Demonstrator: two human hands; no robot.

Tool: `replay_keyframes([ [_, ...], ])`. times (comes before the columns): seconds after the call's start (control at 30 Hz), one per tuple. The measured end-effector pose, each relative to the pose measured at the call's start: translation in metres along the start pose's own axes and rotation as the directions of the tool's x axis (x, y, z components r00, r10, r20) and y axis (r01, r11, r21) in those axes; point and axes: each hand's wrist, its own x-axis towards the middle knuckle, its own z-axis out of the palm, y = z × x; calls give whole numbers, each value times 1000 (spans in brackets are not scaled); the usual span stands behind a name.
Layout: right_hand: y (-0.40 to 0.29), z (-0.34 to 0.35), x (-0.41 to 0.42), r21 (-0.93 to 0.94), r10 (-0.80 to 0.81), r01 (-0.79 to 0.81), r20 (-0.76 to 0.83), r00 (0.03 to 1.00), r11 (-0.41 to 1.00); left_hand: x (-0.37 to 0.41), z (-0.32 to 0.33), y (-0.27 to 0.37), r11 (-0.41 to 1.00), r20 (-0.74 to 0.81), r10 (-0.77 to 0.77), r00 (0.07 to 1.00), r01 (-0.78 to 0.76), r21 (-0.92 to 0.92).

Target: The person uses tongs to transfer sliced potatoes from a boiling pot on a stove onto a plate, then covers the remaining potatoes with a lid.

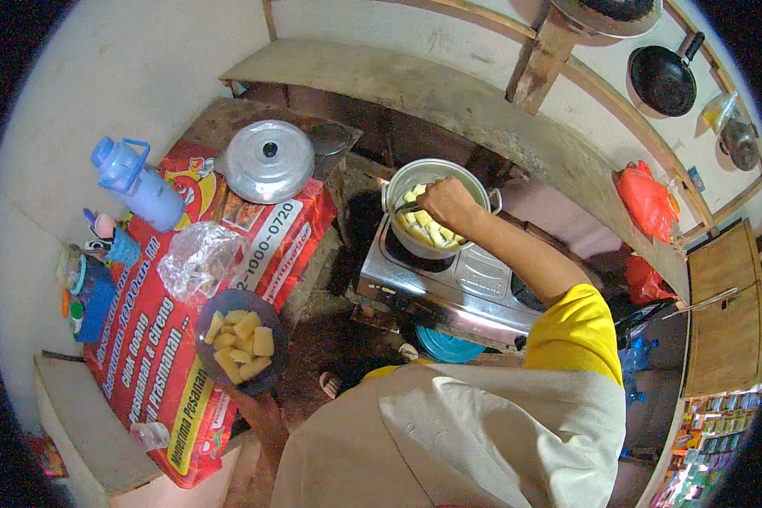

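In the head view a metal pot (441,249) with two side handles stands on a gas stove (413,279). Pale yellow food chunks (422,219), perhaps cassava, fill the pot. My right hand (446,202) is over its opening, closed around a dark utensil (408,207) whose far end is hidden among the chunks. Low on the left, my left hand (254,403) supports a dark plate (279,330) by its near edge, most of the fingers hidden beneath. Several yellow cut pieces (244,340) lie on that plate, above the red banner-covered table.
The red printed banner (159,355) bears writing. On the table are an aluminium lid (270,159), a blue water bottle (143,190) and a clear plastic bag (200,260). A turquoise basin (451,345) sits below the stove. Frying pans (662,80) hang on the wall.
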Motion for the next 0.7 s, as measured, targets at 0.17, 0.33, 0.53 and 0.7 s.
replay_keyframes([
  [0.17,15,1,-12,-8,94,-96,-95,991,995,1,-1,-1,1000,5,-1,1000,1,-2],
  [0.33,6,2,-23,155,202,-204,24,979,967,-1,-4,-2,1000,10,-10,1000,10,-5],
  [0.53,14,-12,-38,250,441,-481,199,875,841,-1,-5,-2,1000,16,-11,1000,11,1],
  [0.7,21,-8,-55,315,561,-580,159,812,751,-1,-3,-2,1000,33,-14,999,13,8],
])
